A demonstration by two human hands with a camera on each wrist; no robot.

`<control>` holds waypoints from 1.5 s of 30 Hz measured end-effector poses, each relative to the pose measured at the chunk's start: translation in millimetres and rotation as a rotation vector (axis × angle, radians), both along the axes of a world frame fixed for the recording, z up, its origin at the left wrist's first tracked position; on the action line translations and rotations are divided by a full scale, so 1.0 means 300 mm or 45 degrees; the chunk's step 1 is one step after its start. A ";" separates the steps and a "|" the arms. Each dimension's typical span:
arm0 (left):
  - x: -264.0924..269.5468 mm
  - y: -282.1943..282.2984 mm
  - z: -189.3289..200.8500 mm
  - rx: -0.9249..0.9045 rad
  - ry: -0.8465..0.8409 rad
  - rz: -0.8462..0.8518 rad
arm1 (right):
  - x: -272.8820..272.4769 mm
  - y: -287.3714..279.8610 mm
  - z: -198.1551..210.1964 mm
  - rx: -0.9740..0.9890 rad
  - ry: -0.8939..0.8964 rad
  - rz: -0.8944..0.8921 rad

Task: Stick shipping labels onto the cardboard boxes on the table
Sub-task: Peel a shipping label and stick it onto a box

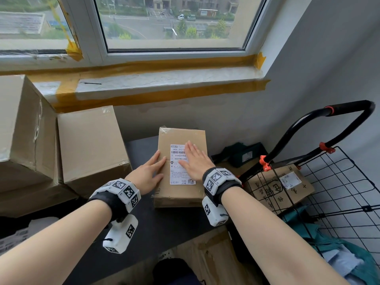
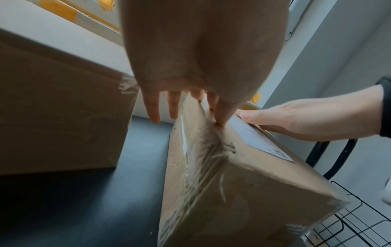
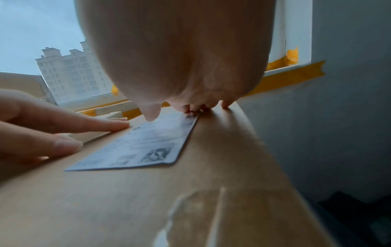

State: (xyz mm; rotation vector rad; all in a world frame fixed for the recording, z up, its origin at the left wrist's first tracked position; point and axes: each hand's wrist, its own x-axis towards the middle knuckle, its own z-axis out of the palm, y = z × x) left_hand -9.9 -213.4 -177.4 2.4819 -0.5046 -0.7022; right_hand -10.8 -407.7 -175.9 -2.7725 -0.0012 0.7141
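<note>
- Left hand (image 1: 148, 175): fingers straight, lying against the left top edge of the cardboard box (image 1: 181, 194), evidently to steady it.
- Right hand (image 1: 194, 161): fingers straight and flat, pressing the shipping label (image 1: 177, 173) down to bond it.
- Box stands on the dark surface (image 1: 144, 153), label centred on its top.
- Larger boxes (image 1: 90, 140) stand just left, no labels visible on them.

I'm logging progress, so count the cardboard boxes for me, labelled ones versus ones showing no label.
Labelled boxes: 2 (front box, cart box)
Boxes showing no label: 2 (big left box, middle box); the cardboard beneath them is unclear
Total: 4
</note>
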 end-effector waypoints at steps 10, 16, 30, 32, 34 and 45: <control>0.013 0.006 -0.033 0.011 0.063 -0.138 | -0.098 0.108 -0.007 0.029 0.007 0.094; 0.011 0.006 -0.049 -0.007 0.046 -0.135 | -0.213 0.141 -0.015 0.075 -0.021 0.172; -0.009 0.006 -0.001 0.004 0.120 0.021 | -0.356 0.022 -0.032 0.140 -0.160 -0.178; -0.021 -0.013 0.008 -0.087 0.112 0.112 | -0.337 0.009 -0.037 0.324 -0.211 -0.471; -0.033 -0.036 0.013 -0.155 0.147 0.270 | -0.306 0.003 -0.060 0.516 -0.221 -0.725; -0.043 -0.021 -0.023 -0.406 0.332 0.612 | -0.174 -0.045 -0.045 0.931 -0.282 -0.959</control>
